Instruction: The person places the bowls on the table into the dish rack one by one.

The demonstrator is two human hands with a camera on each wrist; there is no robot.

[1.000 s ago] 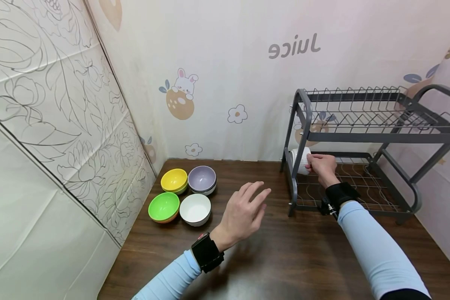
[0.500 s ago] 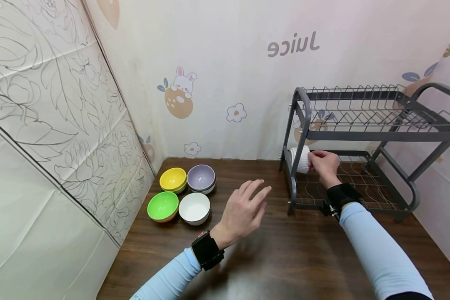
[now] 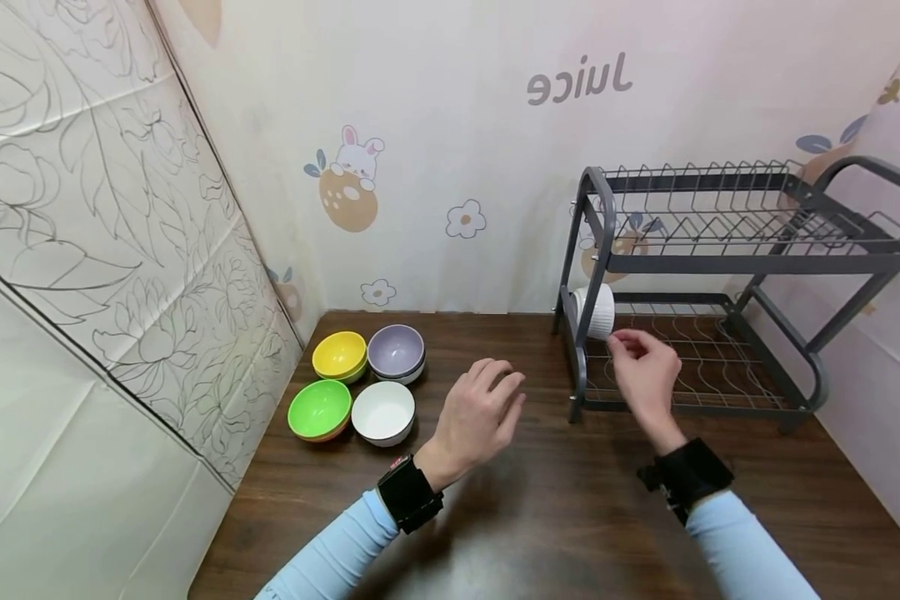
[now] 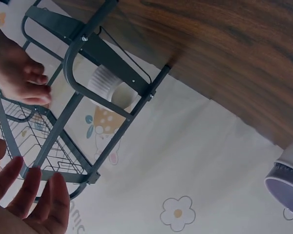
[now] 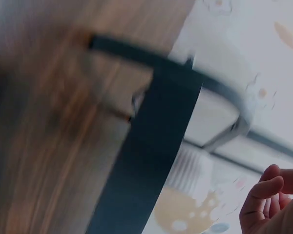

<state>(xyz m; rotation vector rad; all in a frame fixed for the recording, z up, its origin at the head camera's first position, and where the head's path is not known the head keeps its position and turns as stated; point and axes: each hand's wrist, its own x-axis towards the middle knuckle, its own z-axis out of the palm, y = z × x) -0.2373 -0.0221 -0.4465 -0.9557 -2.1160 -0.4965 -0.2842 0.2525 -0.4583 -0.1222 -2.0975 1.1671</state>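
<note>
A white ribbed bowl (image 3: 602, 313) stands on its side in the left end of the lower tier of the dark grey dish rack (image 3: 742, 265). Just right of and below it is my right hand (image 3: 647, 375), apart from the bowl, its fingers loosely curled around nothing. My left hand (image 3: 474, 421) hovers over the table, fingers relaxed and holding nothing. Left of it, bowls stand in a group: a white one (image 3: 383, 412), a purple one (image 3: 396, 350), a yellow one (image 3: 340, 355) and a green one (image 3: 319, 408). Other bowls are nested beneath at least the last three.
The rack's upper tier (image 3: 720, 221) has upright wire dividers. Its front-left leg (image 3: 581, 375) rises between my hands. A patterned wall sheet (image 3: 435, 167) stands behind the dark wooden table (image 3: 555, 533), with another along the left side.
My right hand has let go of the ribbed bowl and drawn back toward me. The bowl stays in the rack. My left hand is nearly still, and the head view has shifted slightly.
</note>
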